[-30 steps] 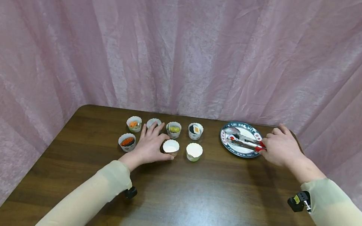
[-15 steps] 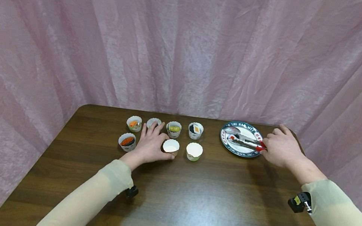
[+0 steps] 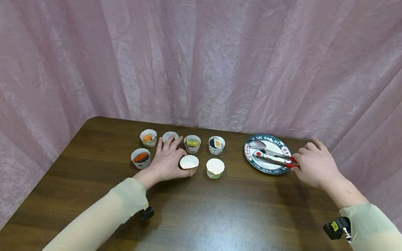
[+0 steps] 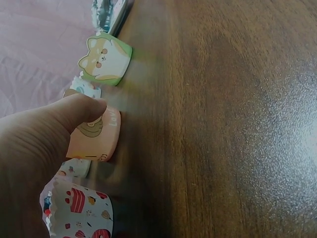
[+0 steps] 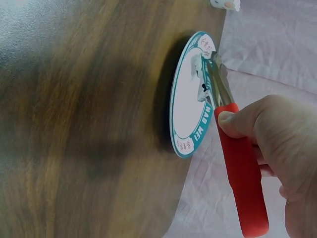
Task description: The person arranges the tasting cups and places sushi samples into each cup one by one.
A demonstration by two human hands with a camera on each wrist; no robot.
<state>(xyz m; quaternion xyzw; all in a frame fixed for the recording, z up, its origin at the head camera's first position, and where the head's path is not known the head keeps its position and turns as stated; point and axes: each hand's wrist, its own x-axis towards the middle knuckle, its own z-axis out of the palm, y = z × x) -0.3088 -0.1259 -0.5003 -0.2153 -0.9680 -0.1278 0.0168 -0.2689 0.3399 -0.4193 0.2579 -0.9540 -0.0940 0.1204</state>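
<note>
My left hand pinches an orange paper baking cup printed with a bear, its thumb pressed on the near side. In the head view this cup is white inside. My right hand grips red-handled metal tongs, the thumb lying along the handle. Their metal ends reach over a round plate with a teal lettered rim. Between the tong ends shows a small white piece with a red spot, probably sushi.
A green dog-print cup stands right of the held one. Around the left hand are cups with orange-topped sushi, orange pieces, a yellow-green piece and a black-and-white piece. A pink curtain hangs behind the table.
My right hand and the tongs have shifted slightly to the right over the plate. My left hand stays at the orange cup.
</note>
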